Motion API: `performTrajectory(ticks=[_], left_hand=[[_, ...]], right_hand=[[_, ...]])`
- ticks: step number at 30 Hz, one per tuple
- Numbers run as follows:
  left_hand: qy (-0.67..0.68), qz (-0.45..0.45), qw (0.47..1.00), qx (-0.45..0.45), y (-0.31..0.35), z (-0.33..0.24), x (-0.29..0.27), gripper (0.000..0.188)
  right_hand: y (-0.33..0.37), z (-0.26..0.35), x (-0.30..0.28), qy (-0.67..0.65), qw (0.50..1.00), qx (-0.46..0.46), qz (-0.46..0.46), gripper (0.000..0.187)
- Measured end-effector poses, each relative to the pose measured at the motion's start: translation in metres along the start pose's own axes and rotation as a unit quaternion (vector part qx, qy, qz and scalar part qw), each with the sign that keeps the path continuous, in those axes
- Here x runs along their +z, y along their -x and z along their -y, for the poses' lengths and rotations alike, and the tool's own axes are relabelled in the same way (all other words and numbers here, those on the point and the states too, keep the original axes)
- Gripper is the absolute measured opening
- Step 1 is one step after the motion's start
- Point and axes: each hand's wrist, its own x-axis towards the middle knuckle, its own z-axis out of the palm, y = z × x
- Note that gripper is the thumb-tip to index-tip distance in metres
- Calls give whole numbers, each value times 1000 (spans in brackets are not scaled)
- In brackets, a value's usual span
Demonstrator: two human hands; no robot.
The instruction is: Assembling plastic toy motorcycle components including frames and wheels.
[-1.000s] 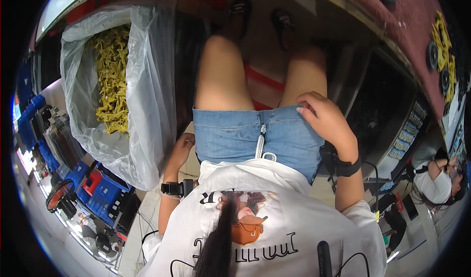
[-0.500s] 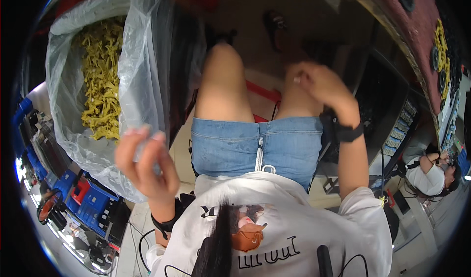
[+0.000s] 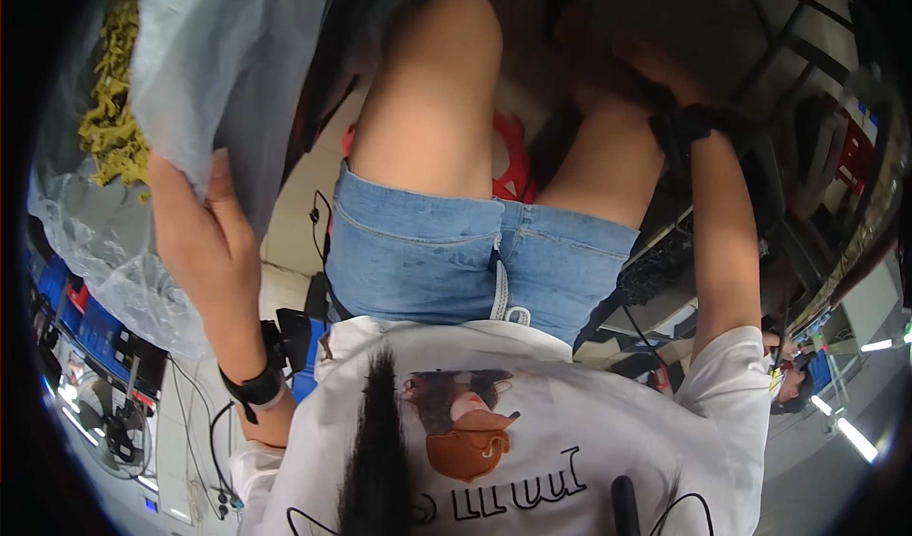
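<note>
On the left, my left hand [image 3: 204, 241] pinches the edge of a large clear plastic bag [image 3: 223, 56], thumb on one side and fingers on the other. The bag lines a container and holds a heap of small yellow-green branching pieces [image 3: 114, 118], cut off by the view's rim. My right hand [image 3: 655, 66] reaches forward into the shadow beyond my right knee. It is dark and blurred there, so its fingers and anything they touch cannot be made out.
My bare knees and denim shorts [image 3: 427, 251] fill the middle. A red object [image 3: 511, 161] shows between my legs. Blue bins [image 3: 100, 332] stand at the lower left, near cables [image 3: 195, 412] on the floor. A dark metal frame [image 3: 788, 42] is at the upper right.
My left hand has moved left and closed on the bag's edge. My right hand has gone farther forward into the shadow. The view has turned, and the tabletop at the right has left it.
</note>
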Motion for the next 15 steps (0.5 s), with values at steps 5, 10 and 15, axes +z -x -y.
performTrajectory(ticks=[5,10,15], left_hand=[[8,-6,997,-73,6,-1,3,37],[-33,-54,998,18,6,15,1,39],[-66,-54,991,-104,19,32,3,44]], right_hand=[[-29,-49,12,-282,959,20,23,29],[-31,42,11,-169,981,62,66,34],[-57,109,27,13,981,146,130,22]])
